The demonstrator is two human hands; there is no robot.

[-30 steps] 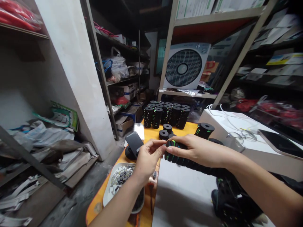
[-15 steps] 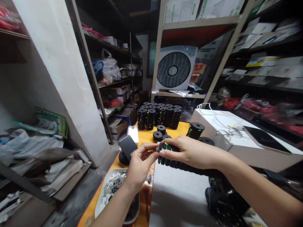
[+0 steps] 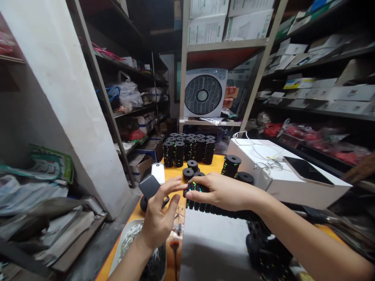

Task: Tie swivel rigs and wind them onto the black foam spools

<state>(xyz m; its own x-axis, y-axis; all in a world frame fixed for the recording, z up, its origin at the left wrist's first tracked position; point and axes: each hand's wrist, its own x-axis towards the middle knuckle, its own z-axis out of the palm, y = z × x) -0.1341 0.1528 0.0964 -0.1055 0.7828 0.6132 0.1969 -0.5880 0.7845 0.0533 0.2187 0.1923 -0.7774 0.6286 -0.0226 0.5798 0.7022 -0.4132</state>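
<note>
My right hand (image 3: 225, 192) grips the near end of a row of black foam line spools (image 3: 200, 206) lying on its side, wound with bits of green and blue line. Thumb and fingers press around the end spools, and the palm covers part of the row. Just left of that end, my left hand (image 3: 159, 218) is open, thumb and fingers apart, with nothing seen in it. Beyond my hands a few loose black spools (image 3: 188, 173) lie on the yellow tabletop (image 3: 172, 171). Below my left hand sits a white tray (image 3: 115, 249) of small parts.
Several upright spool stacks (image 3: 190, 150) stand at the back. A black stand (image 3: 150, 187) and a white phone (image 3: 158, 172) are on the left. To the right is a white box (image 3: 281, 187) with another phone (image 3: 307, 170) on top. A box fan (image 3: 203, 93) stands behind.
My left hand has come away from the end of the spool row and opened, moving left and down. My right hand still holds the row. The whole view has shifted slightly.
</note>
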